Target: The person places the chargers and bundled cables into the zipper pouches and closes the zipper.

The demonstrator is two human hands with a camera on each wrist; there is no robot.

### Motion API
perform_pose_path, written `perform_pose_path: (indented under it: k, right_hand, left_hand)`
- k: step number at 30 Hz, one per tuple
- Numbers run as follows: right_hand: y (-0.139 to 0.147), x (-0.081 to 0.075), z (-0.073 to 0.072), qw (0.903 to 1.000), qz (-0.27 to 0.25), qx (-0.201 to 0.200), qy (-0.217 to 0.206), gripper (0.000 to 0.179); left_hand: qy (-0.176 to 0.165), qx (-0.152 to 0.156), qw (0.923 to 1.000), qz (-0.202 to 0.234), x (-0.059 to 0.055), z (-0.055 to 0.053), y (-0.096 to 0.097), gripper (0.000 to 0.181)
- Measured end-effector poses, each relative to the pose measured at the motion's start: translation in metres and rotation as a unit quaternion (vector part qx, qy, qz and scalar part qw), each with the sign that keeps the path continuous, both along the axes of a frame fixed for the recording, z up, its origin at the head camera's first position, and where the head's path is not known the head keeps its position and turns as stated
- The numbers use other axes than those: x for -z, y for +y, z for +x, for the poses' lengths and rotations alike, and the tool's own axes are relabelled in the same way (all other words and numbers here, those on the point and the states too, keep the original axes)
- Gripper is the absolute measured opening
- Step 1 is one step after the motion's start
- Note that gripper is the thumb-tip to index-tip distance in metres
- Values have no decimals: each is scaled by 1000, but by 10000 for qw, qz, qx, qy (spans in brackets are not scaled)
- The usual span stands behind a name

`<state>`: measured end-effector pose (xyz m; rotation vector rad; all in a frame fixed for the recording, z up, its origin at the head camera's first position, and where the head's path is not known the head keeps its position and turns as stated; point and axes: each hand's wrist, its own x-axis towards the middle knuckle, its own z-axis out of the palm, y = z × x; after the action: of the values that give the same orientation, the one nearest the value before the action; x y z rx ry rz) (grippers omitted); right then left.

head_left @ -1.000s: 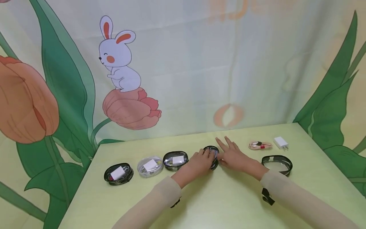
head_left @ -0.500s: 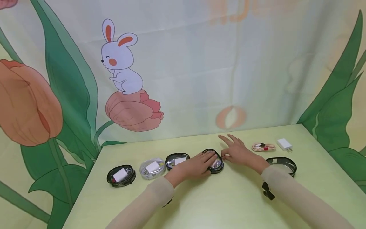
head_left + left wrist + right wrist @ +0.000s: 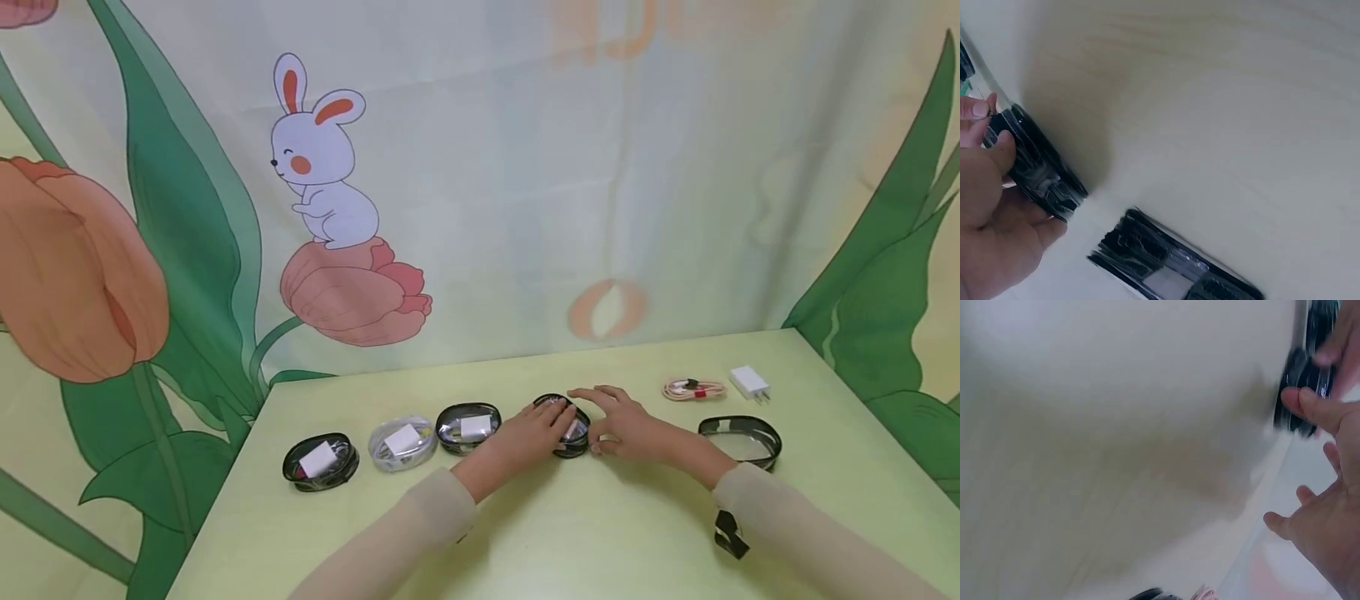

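A small oval clear pouch with black trim [image 3: 576,435] lies on the table between my hands, something pale inside it. My left hand [image 3: 534,433] holds it, fingers over its top and the thumb along its side in the left wrist view, where the black zipped side of the pouch [image 3: 1041,172] shows. At its right end is my right hand [image 3: 628,427]. In the right wrist view, the right thumb and forefinger pinch together at the pouch's side [image 3: 1296,370], at the zipper pull, which is mostly hidden; the other fingers spread away.
Left of the hands stand a black-trimmed pouch [image 3: 459,414], a white-trimmed pouch [image 3: 384,427] and another black-trimmed pouch [image 3: 341,457], each with a white charger. To the right are a coiled pink cable [image 3: 701,390], a white charger [image 3: 748,382] and an open black-trimmed pouch [image 3: 772,442].
My left hand flattened over the pouch, then drew its fingers in around the top. The right hand has shifted slightly, its thumb and forefinger staying by the pouch's right end.
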<state>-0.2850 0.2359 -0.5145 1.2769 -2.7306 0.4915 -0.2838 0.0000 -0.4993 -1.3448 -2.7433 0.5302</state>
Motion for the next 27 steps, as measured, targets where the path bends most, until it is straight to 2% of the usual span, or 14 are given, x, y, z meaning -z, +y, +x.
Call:
perform_pose_path:
  k: [4,8,11,13,15,17,21,23,27]
  right_hand:
    - [-2,-2,6,9991,198,365,-6,12]
    - [-3,-7,1,9964,345,772,30,11]
    - [-4,-10,-6,9942,441,966,147,11]
    - [-5,-9,-12,9932,487,1030,246,12]
    - [-5,-7,-16,9925,517,1073,264,13]
    - [-6,-6,-19,9921,541,1102,259,14]
    - [-8,-8,-19,9921,515,1126,179,15]
    - [-9,-9,-19,9930,432,1082,181,15]
    - [-9,-6,-15,9960,194,851,165,16]
  left_hand:
    - [-3,-297,9996,28,0,5,4,57]
    - [171,-607,9979,-126,-2,9,4,66]
    - [386,-563,9975,-151,-3,11,1,76]
    - [446,-375,9983,-13,-1,10,-3,81]
    - [241,-216,9993,192,1,9,-6,84]
    - [-151,-119,9990,409,4,8,-8,83]
    - [-955,-300,9935,548,5,5,-9,75]
    - [-1113,-418,9913,563,6,2,-10,71]
    - [-1198,-531,9888,717,9,-1,-10,63]
